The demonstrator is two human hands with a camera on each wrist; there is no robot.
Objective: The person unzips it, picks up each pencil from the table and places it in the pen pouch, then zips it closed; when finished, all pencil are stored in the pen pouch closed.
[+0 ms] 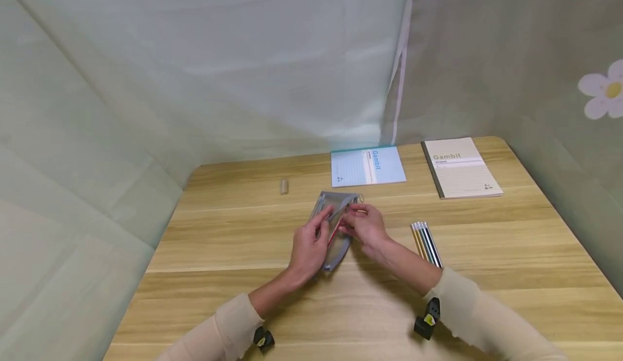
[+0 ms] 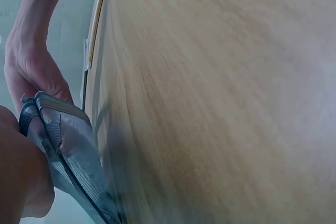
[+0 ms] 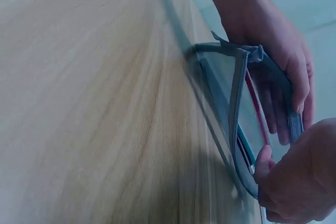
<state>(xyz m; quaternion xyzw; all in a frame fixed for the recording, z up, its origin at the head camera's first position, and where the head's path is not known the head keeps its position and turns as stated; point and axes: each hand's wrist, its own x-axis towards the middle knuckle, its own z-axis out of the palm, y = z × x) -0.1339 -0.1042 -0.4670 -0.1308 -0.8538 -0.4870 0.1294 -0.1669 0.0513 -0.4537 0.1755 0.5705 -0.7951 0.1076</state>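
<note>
A grey mesh zip pouch (image 1: 328, 201) is held a little off the table, its mouth spread wide in the right wrist view. My left hand (image 1: 309, 247) grips the pouch's left side, with the thumb on one side of the rim (image 3: 295, 121) and the fingers on the other. A slim red pencil (image 1: 334, 232) lies lengthwise within the opening. My right hand (image 1: 368, 225) pinches the pencil's far end beside the zip ring (image 1: 361, 198). In the left wrist view the pouch (image 2: 73, 135) hides most of the right fingers.
Several striped pencils (image 1: 426, 244) lie side by side near the right forearm. A blue notebook (image 1: 355, 167) and a cream notebook (image 1: 462, 169) lie toward the table's back. A small grey-brown block (image 1: 284, 186) sits at the back left. Fabric curtains (image 1: 292, 69) surround the wooden table (image 1: 219, 242).
</note>
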